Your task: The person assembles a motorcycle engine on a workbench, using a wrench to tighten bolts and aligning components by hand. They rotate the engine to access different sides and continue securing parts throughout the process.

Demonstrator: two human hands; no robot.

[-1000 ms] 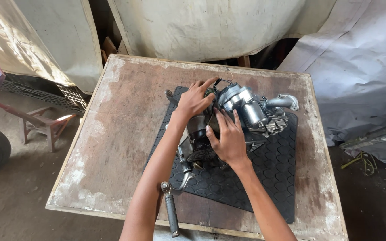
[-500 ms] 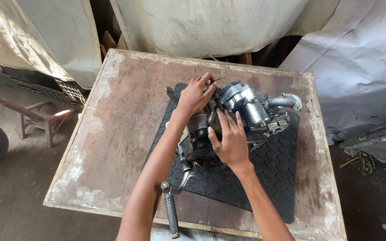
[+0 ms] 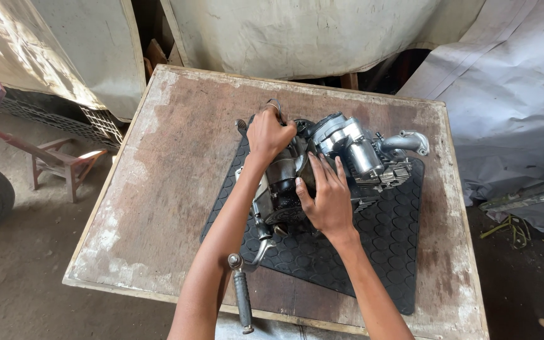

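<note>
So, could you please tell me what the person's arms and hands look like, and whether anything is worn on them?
Both forearms are bare: no sleeves reach into view. The left hand and right hand have no gloves, and no rings, watch or bands can be seen. The arms are slim, and the right hand's fingers look long.

Sunlit dirt floor, pale tarpaulins, a worn wooden table.
</note>
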